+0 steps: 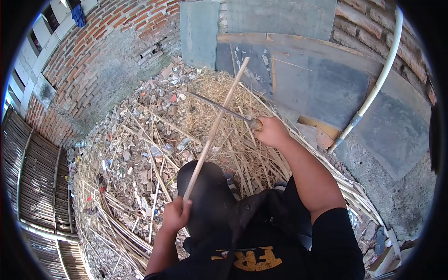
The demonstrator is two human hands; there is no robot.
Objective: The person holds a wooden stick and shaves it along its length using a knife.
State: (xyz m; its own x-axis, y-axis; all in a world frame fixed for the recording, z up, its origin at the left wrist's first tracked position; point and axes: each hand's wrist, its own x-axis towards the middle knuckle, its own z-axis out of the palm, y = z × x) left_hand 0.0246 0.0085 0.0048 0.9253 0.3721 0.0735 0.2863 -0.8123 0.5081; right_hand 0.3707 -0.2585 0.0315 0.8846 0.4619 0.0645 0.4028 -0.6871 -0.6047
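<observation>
- While bordered at the far edge by a curved-looking red-brick wall (88,70) and tall grey-green boards (322,84), rough ground (119,158) strewn with stones, shards and scraps.
- Across the middle of that ground, up to its far edge near the boards, a matted layer of yellow dry straw (205,86), with loose split lengths scattered on both sides.
- At the near edge, a black short-sleeved shirt (336,242) and a dark-covered left knee (207,186).
- Above the knee and straw, a long, narrow, pale wooden strip (212,135), pointing from the near left towards the far edge, slightly rightward.
- Around the strip's near end, the left hand (176,214), closed firmly, just beside the knee.
- Across the strip's farther half, a slim dark-bladed knife (205,99), aimed leftward and away from the body; too unclear to tell whether touching the wood.
- Around the knife's short brown handle, the right hand (273,132), closed, to the right of the strip and nearer the crossing than the left hand.
- On the shirt front, orange-yellow lettering (256,260), apparently including F and R, otherwise unreadable; no other legible writing or label.
</observation>
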